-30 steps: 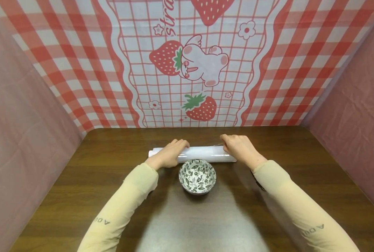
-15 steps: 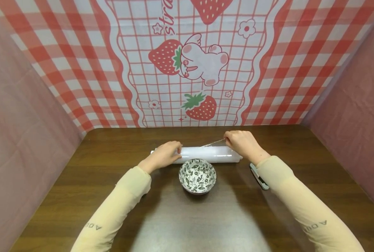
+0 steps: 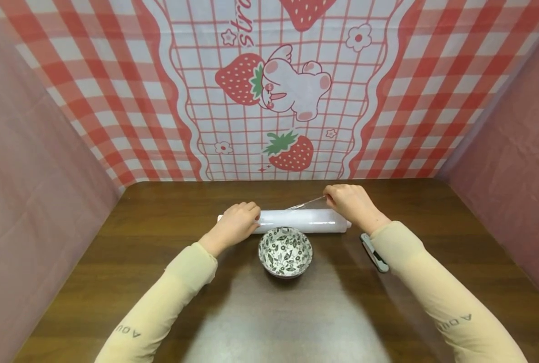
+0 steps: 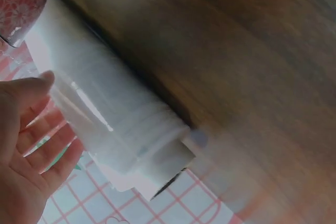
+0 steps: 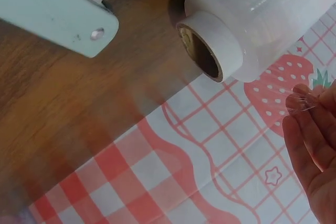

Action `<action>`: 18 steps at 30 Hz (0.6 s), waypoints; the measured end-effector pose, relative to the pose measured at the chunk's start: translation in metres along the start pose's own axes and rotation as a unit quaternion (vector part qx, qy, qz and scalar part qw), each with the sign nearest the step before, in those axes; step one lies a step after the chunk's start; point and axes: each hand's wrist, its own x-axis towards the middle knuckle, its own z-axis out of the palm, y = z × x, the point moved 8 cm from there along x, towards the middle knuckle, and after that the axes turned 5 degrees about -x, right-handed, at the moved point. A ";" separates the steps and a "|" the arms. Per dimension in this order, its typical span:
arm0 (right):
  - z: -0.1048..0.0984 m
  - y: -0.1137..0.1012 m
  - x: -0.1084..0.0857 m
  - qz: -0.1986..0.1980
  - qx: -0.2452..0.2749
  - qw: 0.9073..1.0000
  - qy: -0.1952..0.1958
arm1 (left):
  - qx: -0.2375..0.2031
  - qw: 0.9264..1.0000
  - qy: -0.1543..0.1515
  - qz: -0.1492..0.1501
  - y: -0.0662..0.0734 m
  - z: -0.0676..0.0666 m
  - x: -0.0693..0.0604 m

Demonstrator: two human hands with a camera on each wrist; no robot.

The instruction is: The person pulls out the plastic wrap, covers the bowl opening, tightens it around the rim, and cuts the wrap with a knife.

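Observation:
A white roll of clear film (image 3: 292, 221) lies crosswise on the table, behind a bowl (image 3: 285, 252) with a dark leafy pattern inside. My left hand (image 3: 234, 226) is over the roll's left part. In the left wrist view its thumb touches the film roll (image 4: 105, 93) and the fingers of the hand (image 4: 31, 145) are spread and slightly bent. Above the roll's right part, my right hand (image 3: 353, 205) pinches the film's edge, and a thin gathered strip (image 3: 306, 203) slants down to the roll. The right wrist view shows clear film (image 5: 303, 102) at the fingertips of this hand (image 5: 317, 145).
A pale green cutter (image 3: 374, 253) lies right of the bowl, beside my right sleeve; its end (image 5: 79, 24) shows in the right wrist view. Behind the wooden table (image 3: 160, 201) hangs a red-and-white strawberry cloth (image 3: 292, 151). Pink cloth stands on both sides.
My right hand has risen slightly and away, drawing a strip of film up from the roll. My left hand has shifted left. The roll has moved slightly right, and the cutter is more exposed.

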 end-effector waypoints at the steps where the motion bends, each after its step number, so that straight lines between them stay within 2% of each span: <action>1: 0.000 0.000 0.000 0.000 0.000 1.000 -0.002 | 0.004 1.000 0.003 0.002 0.001 0.000 0.001; 4: -0.001 0.000 0.000 0.000 0.001 1.000 -0.004 | 0.009 1.000 0.013 0.007 0.003 -0.001 0.001; 10: 0.000 0.001 -0.001 0.004 -0.002 1.000 -0.012 | -0.020 1.000 0.019 0.010 0.000 -0.006 0.006; 13: 0.001 0.002 -0.002 0.009 -0.002 1.000 -0.016 | -0.048 0.999 0.006 0.005 -0.006 -0.007 0.010; 18: 0.001 0.001 -0.003 0.011 -0.002 1.000 -0.023 | -0.099 0.994 -0.035 -0.030 -0.020 -0.004 0.017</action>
